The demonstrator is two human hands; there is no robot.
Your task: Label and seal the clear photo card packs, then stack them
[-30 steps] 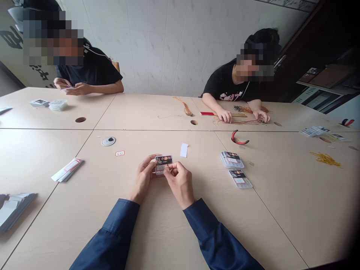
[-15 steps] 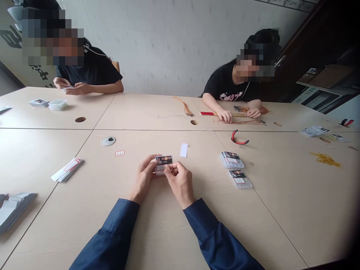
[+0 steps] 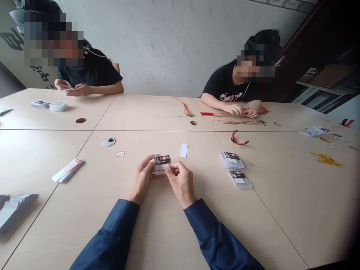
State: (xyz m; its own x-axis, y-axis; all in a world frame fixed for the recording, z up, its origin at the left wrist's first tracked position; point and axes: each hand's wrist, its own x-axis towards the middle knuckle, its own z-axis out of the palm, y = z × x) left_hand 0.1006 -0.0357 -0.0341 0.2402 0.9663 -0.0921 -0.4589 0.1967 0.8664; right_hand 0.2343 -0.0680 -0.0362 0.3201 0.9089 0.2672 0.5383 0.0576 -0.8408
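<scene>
My left hand (image 3: 142, 178) and my right hand (image 3: 181, 183) are held together above the pale wooden table (image 3: 157, 232). Between them is a small clear packet with a black and red printed card (image 3: 161, 164). My left fingers hold its left side, and my right fingertips pinch its lower right corner. A slip of white paper (image 3: 183, 150) lies just beyond my right hand. Two clear packets of printed cards (image 3: 232, 160) (image 3: 240, 179) lie to the right of it.
Red-handled pliers (image 3: 239, 138) and yellow cords (image 3: 325, 159) lie to the right. White envelope stacks (image 3: 67, 170) lie left. At the far side, one co-worker's hands (image 3: 242, 110) work among orange cords (image 3: 239, 122), and another's hands (image 3: 69, 86) hold cards.
The packet has tilted slightly and shifted left between my fingers. The far right co-worker's hands have drawn closer together.
</scene>
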